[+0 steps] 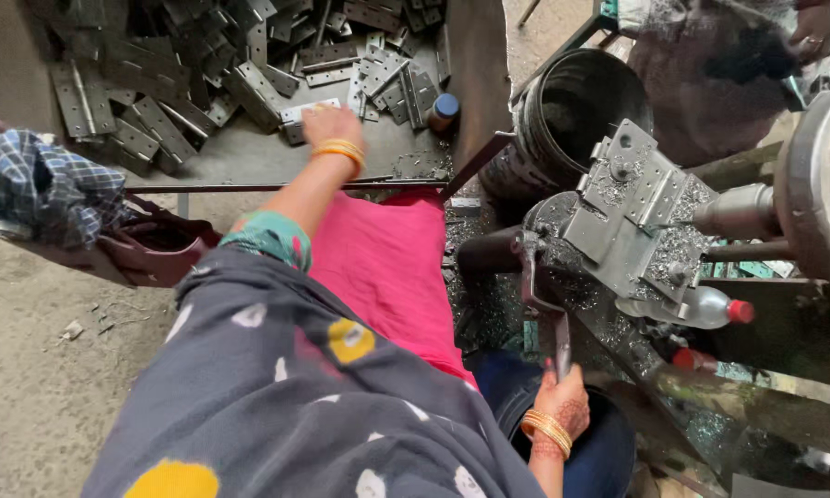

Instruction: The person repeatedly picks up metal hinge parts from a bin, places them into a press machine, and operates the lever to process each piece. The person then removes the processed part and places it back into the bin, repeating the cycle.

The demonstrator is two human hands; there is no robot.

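Observation:
My left hand [330, 124] reaches out to a metal tray [249, 166] heaped with grey hinge plates [157, 83]. Its fingers curl down over one light hinge plate [297, 113] at the near edge of the heap. My right hand [563, 398] is wrapped around the end of a metal lever handle [546, 304]. That lever runs up to a clamping jig [632, 207] on a machine. A hinge plate sits fixed in the jig, covered in metal shavings, and a spindle [742, 212] points at it from the right.
A black bucket [572, 111] stands behind the jig. A small blue-capped bottle [443, 109] sits in the tray corner. A red-capped plastic bottle [710, 309] lies under the jig. Another person's clothing [710, 65] shows at top right, a checked cloth [37, 184] at left.

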